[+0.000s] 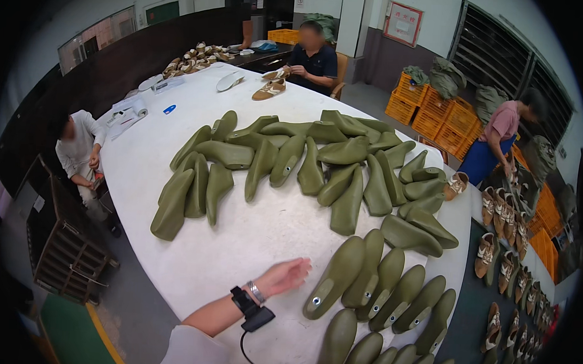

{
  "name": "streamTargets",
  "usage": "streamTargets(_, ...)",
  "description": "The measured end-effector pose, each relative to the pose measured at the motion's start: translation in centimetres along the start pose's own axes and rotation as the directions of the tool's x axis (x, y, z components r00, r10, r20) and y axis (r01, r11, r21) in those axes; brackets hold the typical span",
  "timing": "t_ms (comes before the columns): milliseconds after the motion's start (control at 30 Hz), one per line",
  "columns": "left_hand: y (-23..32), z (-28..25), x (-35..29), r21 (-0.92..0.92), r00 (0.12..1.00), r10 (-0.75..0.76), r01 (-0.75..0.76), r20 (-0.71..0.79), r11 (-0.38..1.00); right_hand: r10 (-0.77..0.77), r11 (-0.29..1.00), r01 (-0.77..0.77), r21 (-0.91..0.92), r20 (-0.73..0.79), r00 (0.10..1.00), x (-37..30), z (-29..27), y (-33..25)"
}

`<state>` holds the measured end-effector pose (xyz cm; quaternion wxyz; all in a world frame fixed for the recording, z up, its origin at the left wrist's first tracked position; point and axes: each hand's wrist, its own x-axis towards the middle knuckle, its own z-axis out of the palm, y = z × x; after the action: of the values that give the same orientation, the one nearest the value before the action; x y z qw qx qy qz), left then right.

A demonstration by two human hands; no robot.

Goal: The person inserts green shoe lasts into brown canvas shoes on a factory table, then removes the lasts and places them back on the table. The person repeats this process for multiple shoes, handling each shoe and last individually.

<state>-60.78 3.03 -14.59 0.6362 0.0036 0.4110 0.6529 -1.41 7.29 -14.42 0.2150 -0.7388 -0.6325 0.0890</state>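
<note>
Green lasts point(337, 273) lie in rows just right of the left hand point(287, 276), whose fingers are loosely extended toward the nearest one; the hand seems to hold nothing, though its palm is partly hidden. A bracelet point(256, 292) and a black strap point(243, 301) circle its wrist. Beyond it, more lasts curve across the white table point(257, 235). The right hand is out of view, its state unknowable here.

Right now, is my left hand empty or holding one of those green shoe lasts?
Empty: the left hand is open, with white tabletop visible between it and the nearest green shoe last.
</note>
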Motion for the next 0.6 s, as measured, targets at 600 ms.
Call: streamTargets(600, 17.7, -15.7, 13.5, 0.959, 0.321, 0.916, 0.227, -0.240, 0.172, 0.024, 0.999, -0.024, -0.023, 0.000, 1.000, 0.2, 0.8, 1.2)
